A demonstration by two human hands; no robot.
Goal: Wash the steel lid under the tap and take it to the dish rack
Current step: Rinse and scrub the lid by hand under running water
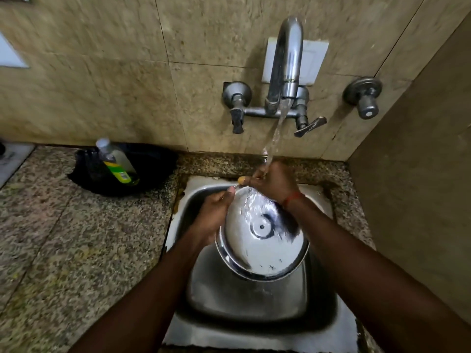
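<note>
A round steel lid (262, 240) is held tilted over the steel sink (244, 307), its inner face toward me with a small hole at the centre. My left hand (212, 217) grips its left rim, thumb on the top edge. My right hand (274, 180) holds the far upper rim, directly under the water stream. The wall tap (285, 64) runs, and water (276, 133) falls onto my right hand and spreads over the lid's upper part.
A black bowl (153, 161) holding a dish-soap bottle (114, 161) sits on the granite counter (63, 238) left of the sink. Two tap handles (237, 115) and a separate valve (364, 98) project from the tiled wall. A side wall closes the right.
</note>
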